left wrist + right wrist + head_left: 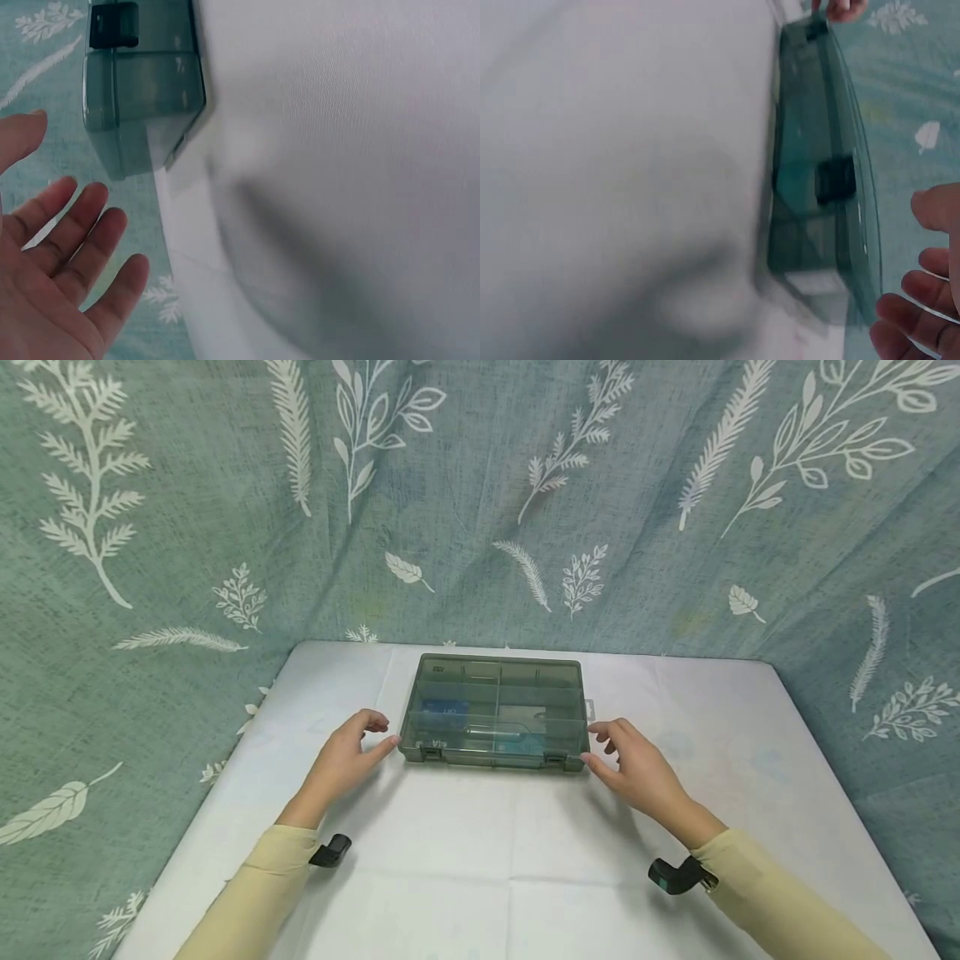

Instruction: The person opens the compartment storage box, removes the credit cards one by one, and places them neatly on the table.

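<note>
Flanking a translucent grey-green case, the left hand and right hand hold nothing, fingers relaxed and apart; whether the right thumb touches a front corner cannot be told. The case lies near the far edge of the white surface, 2 latches in front. Tinted plastic obscures its contents; the left wrist view crops it.
</note>
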{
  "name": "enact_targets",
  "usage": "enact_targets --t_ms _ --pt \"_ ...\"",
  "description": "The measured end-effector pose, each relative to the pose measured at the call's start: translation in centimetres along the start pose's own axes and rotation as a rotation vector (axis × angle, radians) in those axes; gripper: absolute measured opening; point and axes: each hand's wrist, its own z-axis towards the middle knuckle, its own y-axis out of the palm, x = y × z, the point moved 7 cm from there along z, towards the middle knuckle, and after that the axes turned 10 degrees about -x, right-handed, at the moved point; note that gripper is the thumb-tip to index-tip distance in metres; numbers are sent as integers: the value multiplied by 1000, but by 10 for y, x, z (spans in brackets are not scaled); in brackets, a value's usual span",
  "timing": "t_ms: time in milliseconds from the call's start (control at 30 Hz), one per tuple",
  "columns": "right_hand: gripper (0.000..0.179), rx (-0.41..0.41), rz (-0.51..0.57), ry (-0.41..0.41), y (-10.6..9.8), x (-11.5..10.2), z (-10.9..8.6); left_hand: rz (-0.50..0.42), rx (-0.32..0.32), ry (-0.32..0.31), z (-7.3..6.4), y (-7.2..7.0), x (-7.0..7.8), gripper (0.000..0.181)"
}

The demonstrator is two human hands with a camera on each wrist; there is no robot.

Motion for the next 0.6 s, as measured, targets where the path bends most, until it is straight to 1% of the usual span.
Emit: enact_targets --t_ms 167,333,433,600 --pt "37 -5 66 -45 11 -13 -1 -19 7 38 3 6 3 47" --pt "31 -33 129 -60 23 -25 -1 -26 5 67 6 12 5 55" --pt "28 -50 173 -57 32 -30 0 -25 -4 66 8 15 5 58" --pt "25 -95 225 -65 50 -39 2 -39 -5 41 12 20 5 59"
